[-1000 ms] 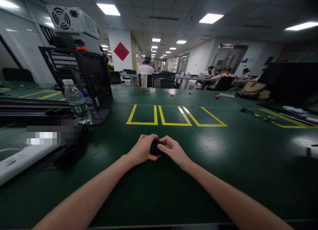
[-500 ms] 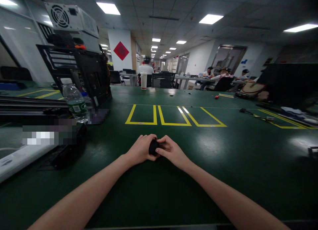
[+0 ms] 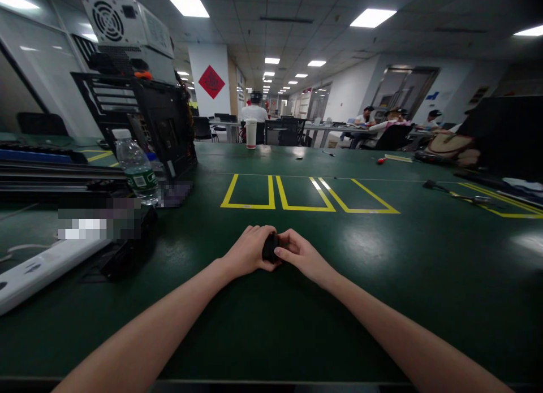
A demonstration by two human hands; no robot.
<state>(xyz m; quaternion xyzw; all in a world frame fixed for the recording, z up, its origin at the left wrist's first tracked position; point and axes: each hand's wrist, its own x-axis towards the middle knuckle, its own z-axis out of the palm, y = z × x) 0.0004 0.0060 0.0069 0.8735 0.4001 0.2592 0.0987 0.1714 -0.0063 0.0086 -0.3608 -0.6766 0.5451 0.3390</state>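
Both my hands meet at the middle of the green table, resting on its surface. My left hand is curled round a small black object, and my right hand pinches the same object from the other side. The object is mostly hidden by my fingers, so I cannot make out what it is. Just beyond my hands, yellow tape outlines mark three boxes on the table.
At the left stand a plastic water bottle, a black open computer case with a white power supply on top, and a white power strip. A paper cup and small tools lie farther off. People sit at desks behind.
My hands keep the same grip on the black object. The view has shifted slightly, and my hands sit a touch farther right and up in the picture.
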